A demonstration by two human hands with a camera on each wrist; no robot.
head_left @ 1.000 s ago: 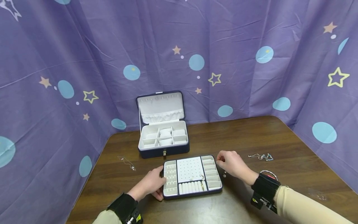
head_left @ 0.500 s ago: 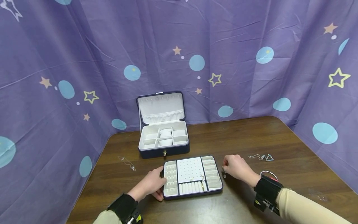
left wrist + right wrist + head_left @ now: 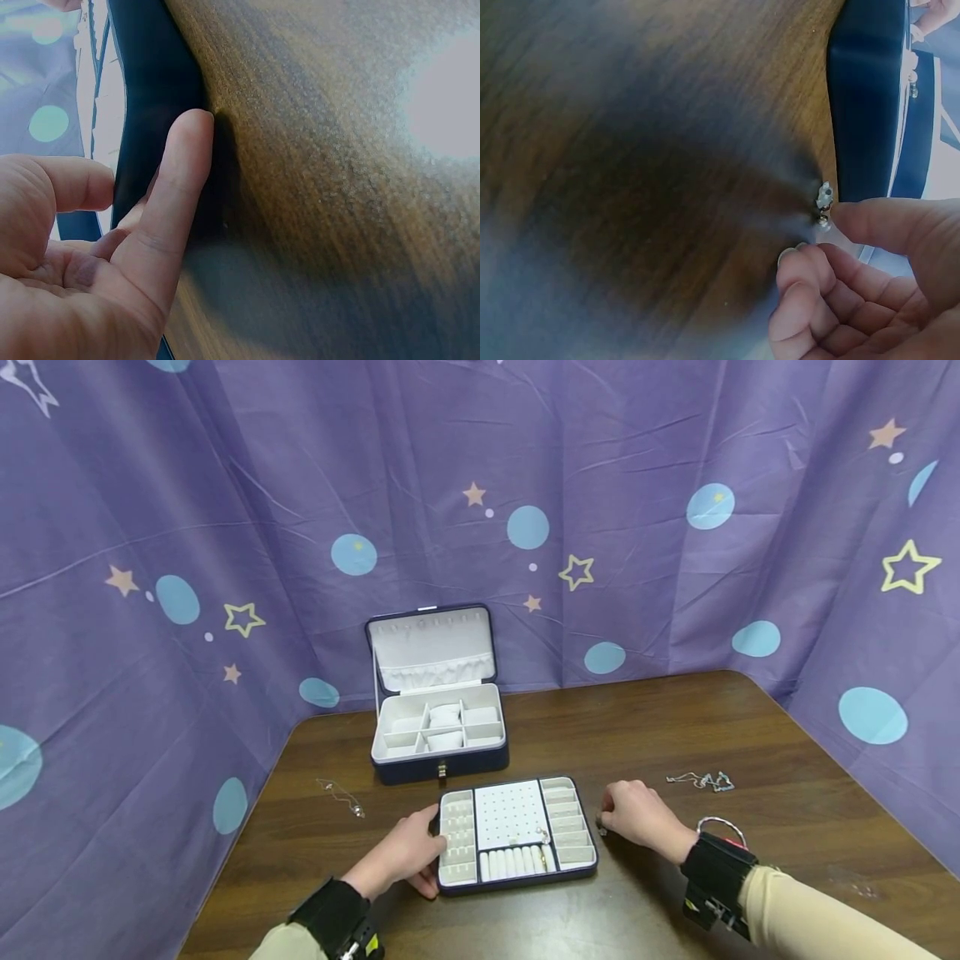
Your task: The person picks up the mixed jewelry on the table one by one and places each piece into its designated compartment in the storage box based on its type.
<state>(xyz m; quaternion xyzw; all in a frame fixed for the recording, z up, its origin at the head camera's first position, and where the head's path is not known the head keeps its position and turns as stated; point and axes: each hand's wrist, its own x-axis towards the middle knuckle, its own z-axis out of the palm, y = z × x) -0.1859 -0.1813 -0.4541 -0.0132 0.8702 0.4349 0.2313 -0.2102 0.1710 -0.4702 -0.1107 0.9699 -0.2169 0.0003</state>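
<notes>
One small ornament (image 3: pixel 824 198) lies beside the right hand (image 3: pixel 637 812), perhaps touching.

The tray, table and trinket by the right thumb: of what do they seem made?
Tray: perhaps leather or plastic, from its smooth, dark wall. Table: wood or laminate, satin, from its brown grain and sheen. Trinket: perhaps polished metal with stones, from its glints.

From the head, the tabletop (image 3: pixel 622 727), the left hand (image 3: pixel 403 846) and the right hand (image 3: pixel 637 812) are viewed from above and well back, forward and downward, with the curtain (image 3: pixel 637 435) behind. From each wrist, that hand is seen very near, with the scene tipped sideways. The tray (image 3: pixel 512 814) is shared by all three views, its dark side being shown close up in both wrist views.
</notes>
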